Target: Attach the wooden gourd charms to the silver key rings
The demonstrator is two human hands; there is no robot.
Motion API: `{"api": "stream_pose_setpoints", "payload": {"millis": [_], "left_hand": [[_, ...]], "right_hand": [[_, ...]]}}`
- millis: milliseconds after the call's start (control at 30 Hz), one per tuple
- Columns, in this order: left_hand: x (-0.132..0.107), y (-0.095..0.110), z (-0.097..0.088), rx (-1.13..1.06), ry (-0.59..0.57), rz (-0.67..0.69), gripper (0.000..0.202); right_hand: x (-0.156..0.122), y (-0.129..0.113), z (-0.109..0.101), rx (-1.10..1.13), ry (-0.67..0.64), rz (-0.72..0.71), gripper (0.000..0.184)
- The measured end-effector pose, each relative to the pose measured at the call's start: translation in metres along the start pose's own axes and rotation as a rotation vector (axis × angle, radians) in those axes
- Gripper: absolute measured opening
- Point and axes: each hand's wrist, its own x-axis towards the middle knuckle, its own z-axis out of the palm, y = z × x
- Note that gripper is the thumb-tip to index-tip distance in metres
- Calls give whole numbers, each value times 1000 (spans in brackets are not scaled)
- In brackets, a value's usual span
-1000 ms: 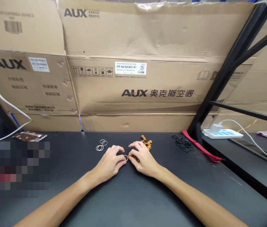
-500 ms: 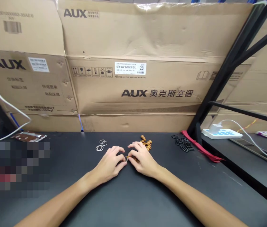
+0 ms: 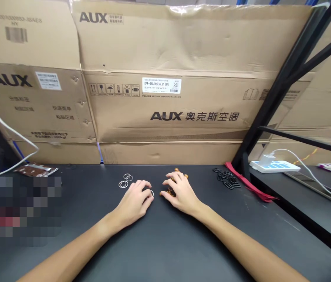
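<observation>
While the left hand (image 3: 136, 199) pinches a ring (image 3: 153, 193), the spread right hand (image 3: 181, 192) faces "AUX" cardboard (image 3: 130, 117).

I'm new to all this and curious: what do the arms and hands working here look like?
The left hand and right hand are a person's, ungloved. The slender forearms are bare, with no sleeves, watch, cables or markings visible.

One left hand (image 3: 137, 199), one right hand (image 3: 182, 192), five rings (image 3: 127, 184), one red strap (image 3: 249, 186), one power strip (image 3: 284, 167); several brown pieces (image 3: 170, 191) and black loops (image 3: 230, 178), too overlapped to count.
</observation>
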Motion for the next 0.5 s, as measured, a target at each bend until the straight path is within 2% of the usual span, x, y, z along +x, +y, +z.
{"api": "stream_pose_setpoints", "payload": {"millis": [133, 267, 367, 500], "left_hand": [[-2, -9, 1, 16, 43, -89, 9], [-3, -12, 2, 4, 50, -65, 13], [-2, -13, 3, -11, 31, -47, 11], [0, -14, 1, -13, -5, -58, 8]], "right_hand": [[0, -6, -10, -135, -57, 35, 38], [-5, -4, -5, -154, -138, 22, 59], [-7, 6, 4, -133, -192, 88, 55], [-2, 23, 11, -158, -100, 152, 53]]}}
